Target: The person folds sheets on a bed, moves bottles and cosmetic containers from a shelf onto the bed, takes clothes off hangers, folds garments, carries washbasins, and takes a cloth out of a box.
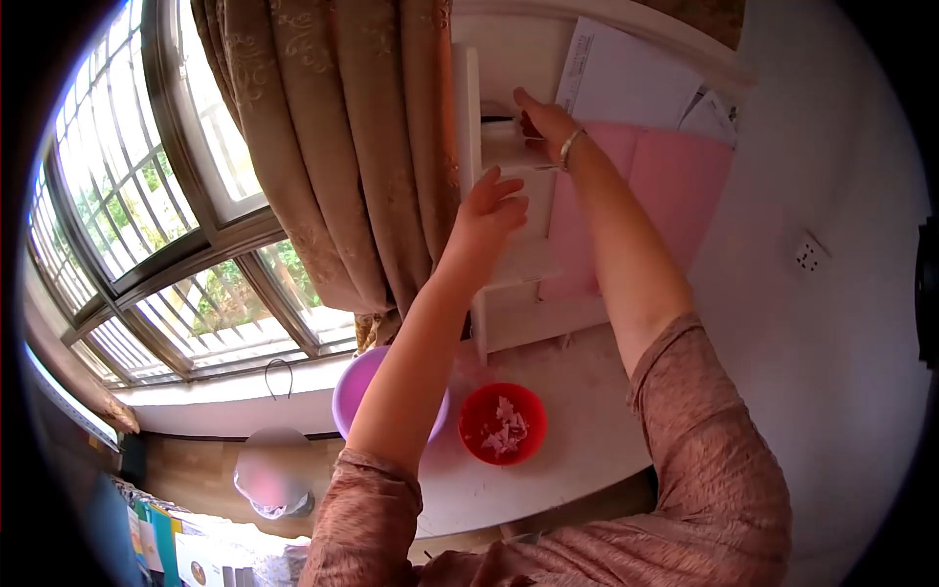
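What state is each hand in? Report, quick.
Left hand: open, nothing seen in its grip.
Right hand: at the shelf unit; can't tell if it's holding anything.

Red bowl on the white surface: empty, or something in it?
Not empty. The red bowl holds a small heap of pale pieces, with bare red showing around them.

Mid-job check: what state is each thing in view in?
Left hand: empty, fingers loosely bent.
Right hand: fingers curled at the shelf; grip unclear.
Red bowl: upright, holding pale scraps.
Purple basin: partly hidden; contents unclear.
Curtain: gathered, hanging.
Window: barred; open or shut unclear.
Wall socket: nothing plugged in.
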Demonstrator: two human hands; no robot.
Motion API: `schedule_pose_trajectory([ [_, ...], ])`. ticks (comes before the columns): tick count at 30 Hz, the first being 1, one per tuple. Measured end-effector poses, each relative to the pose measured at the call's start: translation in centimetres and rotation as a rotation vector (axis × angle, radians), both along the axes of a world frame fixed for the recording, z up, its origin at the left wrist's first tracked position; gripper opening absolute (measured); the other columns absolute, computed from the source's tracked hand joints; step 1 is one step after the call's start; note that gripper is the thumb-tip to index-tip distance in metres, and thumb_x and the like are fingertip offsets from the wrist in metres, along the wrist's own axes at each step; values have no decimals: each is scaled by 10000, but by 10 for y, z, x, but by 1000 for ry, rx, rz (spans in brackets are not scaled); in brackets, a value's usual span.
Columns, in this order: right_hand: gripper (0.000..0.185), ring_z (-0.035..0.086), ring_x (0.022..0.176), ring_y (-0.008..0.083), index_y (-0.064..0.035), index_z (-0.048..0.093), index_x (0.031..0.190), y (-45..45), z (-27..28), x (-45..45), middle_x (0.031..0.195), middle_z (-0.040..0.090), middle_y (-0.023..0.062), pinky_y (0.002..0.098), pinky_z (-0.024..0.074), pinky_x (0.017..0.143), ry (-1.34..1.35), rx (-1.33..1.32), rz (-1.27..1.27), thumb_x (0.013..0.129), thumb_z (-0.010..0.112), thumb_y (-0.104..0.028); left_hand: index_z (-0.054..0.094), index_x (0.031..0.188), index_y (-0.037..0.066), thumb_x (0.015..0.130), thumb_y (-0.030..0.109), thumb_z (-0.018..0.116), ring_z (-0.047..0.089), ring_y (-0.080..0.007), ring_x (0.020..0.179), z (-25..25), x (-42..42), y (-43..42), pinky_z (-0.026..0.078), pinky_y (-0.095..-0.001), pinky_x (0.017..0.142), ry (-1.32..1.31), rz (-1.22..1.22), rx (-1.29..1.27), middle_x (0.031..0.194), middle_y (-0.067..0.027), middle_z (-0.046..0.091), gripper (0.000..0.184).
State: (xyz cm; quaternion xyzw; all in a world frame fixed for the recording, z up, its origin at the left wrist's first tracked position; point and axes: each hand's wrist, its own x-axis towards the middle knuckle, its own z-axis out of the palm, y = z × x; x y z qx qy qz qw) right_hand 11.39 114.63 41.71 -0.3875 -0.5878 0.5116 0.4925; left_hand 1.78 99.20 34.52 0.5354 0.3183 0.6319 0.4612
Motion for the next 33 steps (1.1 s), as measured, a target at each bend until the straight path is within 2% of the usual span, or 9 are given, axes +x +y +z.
schedule_pose_trajectory([
  [2, 542, 473, 706, 163, 0, 506, 909, 19, -1, -11, 818, 503, 72, 280, 404, 636, -72, 3, -130, 675, 571, -484, 206, 1232, -51, 746, 83, 533, 455, -209, 993, 0, 0, 13, 392, -298, 812, -53, 25, -41, 1154, -148, 408, 601],
  [8, 453, 469, 577, 148, -36, 564, 818, -4, 17, -21, 725, 511, 58, 273, 392, 519, -408, 63, -27, 662, 567, -461, 290, 1199, -34, 750, 93, 517, 474, -209, 949, -2, 5, 26, 401, -291, 784, -69, 114, -68, 1086, -132, 457, 519],
  [11, 404, 457, 552, 130, -72, 574, 747, 3, 17, -21, 683, 504, 39, 272, 377, 480, -401, 5, 85, 636, 579, -461, 357, 1146, -25, 761, 106, 503, 482, -204, 929, -2, 1, 29, 405, -292, 771, -151, 126, -104, 1035, -118, 482, 433],
  [14, 381, 439, 557, 112, -103, 566, 718, 10, 16, -19, 660, 493, 17, 260, 361, 476, -499, -46, 21, 615, 583, -470, 407, 1071, -16, 779, 123, 481, 494, -202, 902, 1, 2, 29, 416, -299, 759, -225, 127, -133, 991, -106, 492, 332],
  [18, 395, 451, 587, 108, -110, 568, 751, -8, 20, -10, 691, 506, 5, 236, 367, 502, -512, -113, 53, 610, 574, -479, 418, 1009, -20, 798, 154, 480, 507, -210, 868, 3, 6, 30, 435, -305, 748, -313, 123, -155, 930, -103, 493, 280],
  [27, 368, 440, 587, 109, -122, 565, 776, -47, 12, 16, 697, 498, -6, 222, 360, 527, -364, -31, 107, 639, 541, -462, 374, 966, -90, 793, 222, 525, 535, -243, 786, 16, 26, 32, 483, -309, 731, -579, 83, -118, 847, -140, 478, 388],
  [30, 422, 466, 620, 104, -101, 560, 888, -67, 5, 23, 733, 511, -7, 227, 375, 549, -453, 118, 44, 667, 518, -459, 355, 937, -90, 780, 263, 546, 551, -230, 731, 16, 33, 29, 491, -296, 693, -578, 189, -117, 842, -136, 476, 431],
  [32, 396, 495, 712, 148, 4, 554, 817, -96, -11, 27, 749, 518, 71, 230, 391, 646, -140, 380, -144, 707, 527, -375, 415, 845, -42, 749, 222, 593, 532, -147, 651, 12, 44, 8, 441, -232, 495, -561, 201, 11, 741, -89, 501, 333],
  [33, 370, 483, 771, 146, 6, 538, 877, -104, -22, 32, 820, 513, 72, 239, 384, 678, -50, 389, -136, 729, 512, -332, 395, 809, -12, 750, 209, 594, 514, -108, 638, 5, 48, -3, 418, -218, 497, -527, 178, 79, 708, -69, 501, 304],
])
